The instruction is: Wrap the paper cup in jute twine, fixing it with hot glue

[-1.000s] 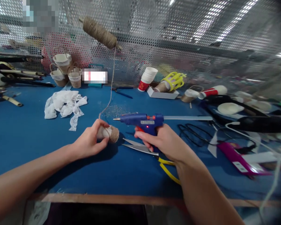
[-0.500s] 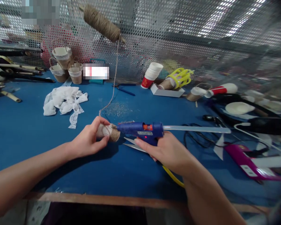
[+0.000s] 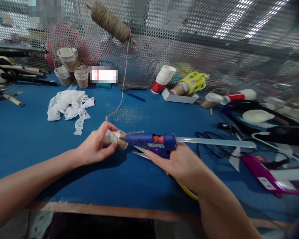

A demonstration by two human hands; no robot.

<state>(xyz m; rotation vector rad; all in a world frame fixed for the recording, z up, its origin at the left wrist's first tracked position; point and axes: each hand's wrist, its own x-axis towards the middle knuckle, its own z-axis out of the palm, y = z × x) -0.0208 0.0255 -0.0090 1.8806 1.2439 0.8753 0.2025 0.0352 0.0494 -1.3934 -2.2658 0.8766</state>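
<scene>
My left hand point(image 3: 99, 143) grips a small paper cup point(image 3: 110, 137) lying on its side, partly wound with brown twine near one end. From it a twine strand point(image 3: 124, 79) climbs to the twine spool point(image 3: 111, 22) on the perforated panel. My right hand point(image 3: 180, 162) is closed around a blue hot glue gun point(image 3: 150, 140), its nozzle at the twine-wound part of the cup. A long clear glue stick point(image 3: 214, 142) sticks out of the gun's back. Scissors point(image 3: 141, 152) lie below the gun, their blades apart and the handles mostly hidden by my right hand.
White lace point(image 3: 67, 104) lies crumpled at left, before several twine-covered cups point(image 3: 81, 76). Blue-handled pliers point(image 3: 134, 94), stacked paper cups point(image 3: 163, 79) and a white box point(image 3: 180, 97) stand at the back. Black cables point(image 3: 209, 141) and a purple power strip point(image 3: 260, 174) lie right.
The view has shifted slightly. The glue gun's rear end has dipped a little and its nozzle stays at the cup. My left hand keeps its hold on the cup.
</scene>
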